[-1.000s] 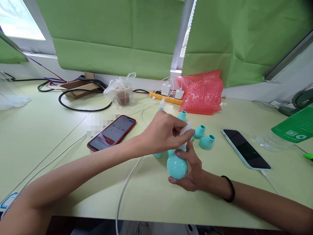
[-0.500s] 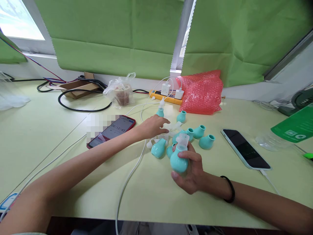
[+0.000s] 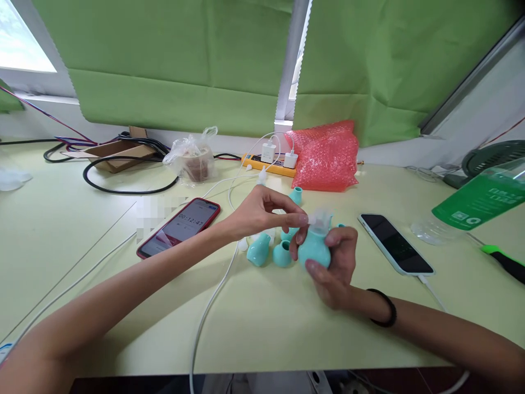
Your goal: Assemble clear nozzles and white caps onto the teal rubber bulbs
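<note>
Teal rubber bulb [image 3: 314,249] was gripped in the right hand [image 3: 338,268], just above the pale green table [image 3: 266,317], while its clear nozzle [image 3: 321,220] was pinched at the fingertips of the left hand [image 3: 262,210]. Loose bulbs [image 3: 258,250] were seen lying just beside. With so light a pinch, the nozzle could be judged liable to slip free or be seated crooked.
</note>
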The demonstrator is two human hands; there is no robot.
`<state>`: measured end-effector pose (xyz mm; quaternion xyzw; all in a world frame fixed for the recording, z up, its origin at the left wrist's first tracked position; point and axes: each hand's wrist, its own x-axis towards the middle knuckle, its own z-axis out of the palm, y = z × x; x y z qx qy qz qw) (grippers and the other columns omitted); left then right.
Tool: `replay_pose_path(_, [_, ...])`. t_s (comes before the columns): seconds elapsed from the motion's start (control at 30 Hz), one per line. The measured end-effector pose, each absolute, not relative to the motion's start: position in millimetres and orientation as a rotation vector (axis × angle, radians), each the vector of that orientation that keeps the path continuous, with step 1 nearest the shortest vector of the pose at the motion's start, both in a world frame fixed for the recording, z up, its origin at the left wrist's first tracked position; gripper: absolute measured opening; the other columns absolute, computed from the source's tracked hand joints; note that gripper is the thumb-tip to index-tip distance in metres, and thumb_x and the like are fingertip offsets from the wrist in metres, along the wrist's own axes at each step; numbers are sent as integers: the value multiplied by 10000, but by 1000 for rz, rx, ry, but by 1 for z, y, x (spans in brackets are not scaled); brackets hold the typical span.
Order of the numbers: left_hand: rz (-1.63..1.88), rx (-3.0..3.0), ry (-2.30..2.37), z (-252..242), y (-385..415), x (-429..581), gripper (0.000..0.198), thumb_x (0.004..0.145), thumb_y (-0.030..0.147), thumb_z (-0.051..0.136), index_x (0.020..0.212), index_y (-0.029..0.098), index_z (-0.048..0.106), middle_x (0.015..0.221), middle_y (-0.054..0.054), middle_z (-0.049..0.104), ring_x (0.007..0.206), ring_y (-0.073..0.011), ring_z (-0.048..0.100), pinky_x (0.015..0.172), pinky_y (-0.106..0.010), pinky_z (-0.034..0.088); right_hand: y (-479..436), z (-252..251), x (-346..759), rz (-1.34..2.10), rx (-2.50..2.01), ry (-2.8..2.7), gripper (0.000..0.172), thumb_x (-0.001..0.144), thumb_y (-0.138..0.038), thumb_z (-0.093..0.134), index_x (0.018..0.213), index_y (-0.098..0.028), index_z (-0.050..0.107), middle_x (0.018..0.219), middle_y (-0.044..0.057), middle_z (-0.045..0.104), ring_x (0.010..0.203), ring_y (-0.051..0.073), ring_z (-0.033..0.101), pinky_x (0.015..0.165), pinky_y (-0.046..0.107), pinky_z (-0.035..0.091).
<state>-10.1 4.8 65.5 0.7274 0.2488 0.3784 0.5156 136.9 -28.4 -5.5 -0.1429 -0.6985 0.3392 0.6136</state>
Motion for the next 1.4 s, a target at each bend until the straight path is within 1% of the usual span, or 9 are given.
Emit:
replay_pose_path(0.33, [1019,1878,836,60,-25,4,237,739,329,548,618,130,589,543,-3,563,511,-85,512,491,-200,428,-36,-1,157,1095,-548,-1636,377,748,-326,500,1027,-244,260,645,-20,544,538,131,503,478,277,428])
replay_pose_path(0.53, [908,2188,797,37,-58,5,139,788,220,491,768,131,596,655,-41,643,590,-109,568,572,-228,491,-53,-11,180,1104,-526,-1886,155,785,-337,431,824,-188,450,624,6,520,521,117,472,474,253,402])
replay_pose_path(0.6, [907,2546,756,25,-62,-3,193,816,188,423,918,145,581,892,-95,643,838,-174,570,747,-322,484,-57,-9,186,1103,-536,-2007,152,787,-335,419,806,-188,456,624,6,530,529,119,481,508,259,411])
replay_pose_path(0.67, [789,2955,711,13,-59,-14,308,807,204,435,1108,227,495,1189,-106,501,1129,-285,397,914,-509,336,-58,-6,190,1104,-577,-2117,154,791,-330,409,801,-187,466,665,15,545,584,129,510,568,271,427])
replay_pose_path(0.77, [622,3140,970,-2,-43,-25,402,807,235,446,1175,389,397,1346,-56,301,1229,-375,195,900,-640,202,-48,-6,191,1066,-667,-2186,153,807,-303,393,844,-184,483,776,31,568,704,143,535,643,279,437])
replay_pose_path(0.83, [524,3088,1110,-8,-29,-26,424,807,342,437,1221,365,347,1374,-112,207,1211,-392,220,879,-603,272,-36,-9,190,988,-732,-2202,163,808,-290,394,873,-178,492,829,38,569,747,151,529,673,291,431])
replay_pose_path(0.97, [402,3091,1187,-16,-5,-18,451,843,367,347,1273,251,277,1307,-180,283,1171,-341,311,897,-517,314,-13,-19,189,816,-755,-2248,170,793,-277,402,865,-158,502,819,47,558,733,158,508,676,308,409])
replay_pose_path(1.17, [510,3137,1216,-22,24,-9,379,854,248,333,1231,292,319,1304,-137,247,1171,-331,283,855,-482,354,5,-23,186,696,-821,-2241,178,786,-266,398,889,-150,486,841,58,544,766,171,495,697,314,390])
replay_pose_path(1.4, [676,3102,1126,-15,41,12,443,798,262,406,1234,210,355,1273,-162,275,1159,-357,267,877,-512,299,23,-25,183,663,-891,-2112,138,731,-262,435,787,-150,493,747,32,501,696,160,450,666,302,373])
